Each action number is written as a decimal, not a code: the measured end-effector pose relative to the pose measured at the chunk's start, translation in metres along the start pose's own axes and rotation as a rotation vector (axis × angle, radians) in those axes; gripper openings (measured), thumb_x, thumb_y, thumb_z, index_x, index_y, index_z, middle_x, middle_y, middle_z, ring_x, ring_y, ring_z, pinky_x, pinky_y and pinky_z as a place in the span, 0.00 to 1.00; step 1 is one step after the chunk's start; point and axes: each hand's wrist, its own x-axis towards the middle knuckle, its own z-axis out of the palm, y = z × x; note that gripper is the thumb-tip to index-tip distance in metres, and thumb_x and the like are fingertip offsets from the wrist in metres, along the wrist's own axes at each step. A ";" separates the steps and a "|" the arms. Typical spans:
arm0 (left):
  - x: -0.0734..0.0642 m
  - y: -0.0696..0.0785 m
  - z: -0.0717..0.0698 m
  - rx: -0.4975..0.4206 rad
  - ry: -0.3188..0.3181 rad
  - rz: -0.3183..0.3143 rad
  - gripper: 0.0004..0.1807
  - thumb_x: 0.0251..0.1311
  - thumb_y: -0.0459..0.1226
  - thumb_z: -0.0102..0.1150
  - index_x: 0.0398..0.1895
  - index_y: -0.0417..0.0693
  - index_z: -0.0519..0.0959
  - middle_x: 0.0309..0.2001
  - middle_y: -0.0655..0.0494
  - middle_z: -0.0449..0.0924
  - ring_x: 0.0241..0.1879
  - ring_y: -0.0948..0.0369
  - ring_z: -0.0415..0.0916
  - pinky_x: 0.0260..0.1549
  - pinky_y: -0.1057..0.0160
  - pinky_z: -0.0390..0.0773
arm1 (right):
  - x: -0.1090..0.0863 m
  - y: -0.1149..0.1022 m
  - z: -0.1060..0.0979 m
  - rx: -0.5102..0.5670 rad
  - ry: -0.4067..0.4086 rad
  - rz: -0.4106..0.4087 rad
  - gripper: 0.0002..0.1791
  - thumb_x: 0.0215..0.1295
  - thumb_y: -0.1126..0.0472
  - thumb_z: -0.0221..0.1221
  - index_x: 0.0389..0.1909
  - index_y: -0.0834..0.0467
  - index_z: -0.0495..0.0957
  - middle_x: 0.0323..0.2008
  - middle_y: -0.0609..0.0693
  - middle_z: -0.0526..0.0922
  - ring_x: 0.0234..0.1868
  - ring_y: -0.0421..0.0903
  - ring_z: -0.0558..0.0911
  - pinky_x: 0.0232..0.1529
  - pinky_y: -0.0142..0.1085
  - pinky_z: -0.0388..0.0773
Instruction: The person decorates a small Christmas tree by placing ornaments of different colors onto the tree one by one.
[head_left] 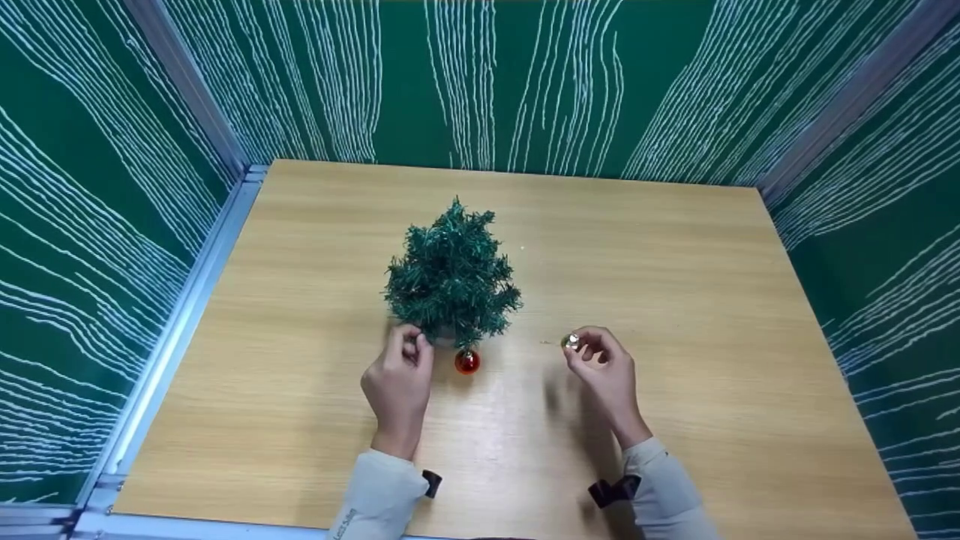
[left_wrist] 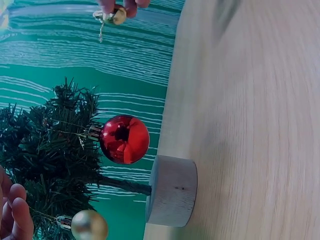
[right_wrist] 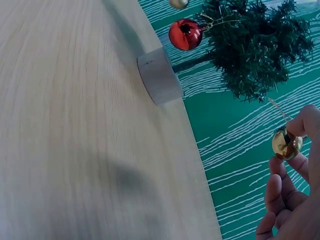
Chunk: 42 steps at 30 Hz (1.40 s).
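Note:
A small green artificial Christmas tree (head_left: 454, 274) stands on the table, its round grey base (left_wrist: 172, 191) showing in the wrist views. From a front branch hangs a shiny red bauble (head_left: 467, 362). My left hand (head_left: 397, 382) is at the tree's lower left, thumb and fingers curled together at the thread of a gold bauble (left_wrist: 89, 225). That bauble hangs just below the fingertips; the head view hides it behind the hand. Right of the tree, apart from it, my right hand (head_left: 606, 375) pinches another gold bauble (right_wrist: 287, 144) between thumb and fingers, its thread loop sticking out.
The wooden table (head_left: 675, 270) extends around the tree on all sides. Green walls (head_left: 555, 90) with white wavy lines enclose its back and sides, with metal posts (head_left: 187, 82) at the corners. Dark wrist bands (head_left: 615, 491) sit over both sleeves.

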 end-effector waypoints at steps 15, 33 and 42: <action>0.003 -0.003 -0.001 0.008 -0.008 -0.007 0.03 0.60 0.37 0.59 0.33 0.47 0.80 0.16 0.61 0.75 0.11 0.66 0.63 0.11 0.62 0.65 | 0.005 0.014 0.019 0.011 -0.056 -0.032 0.12 0.53 0.70 0.69 0.39 0.60 0.82 0.31 0.51 0.82 0.29 0.41 0.73 0.38 0.38 0.62; 0.005 -0.008 -0.002 -0.010 -0.007 -0.026 0.04 0.60 0.37 0.60 0.35 0.48 0.81 0.17 0.60 0.75 0.12 0.65 0.66 0.13 0.61 0.67 | 0.001 -0.009 0.033 0.040 -0.159 -0.092 0.14 0.51 0.73 0.67 0.40 0.62 0.81 0.32 0.53 0.84 0.31 0.53 0.76 0.38 0.35 0.63; 0.006 -0.005 -0.003 -0.013 -0.012 -0.009 0.03 0.60 0.37 0.61 0.35 0.49 0.81 0.17 0.60 0.74 0.13 0.65 0.64 0.14 0.64 0.64 | 0.003 0.002 0.039 0.068 -0.175 -0.109 0.14 0.51 0.71 0.69 0.39 0.56 0.82 0.32 0.47 0.84 0.31 0.46 0.75 0.39 0.40 0.65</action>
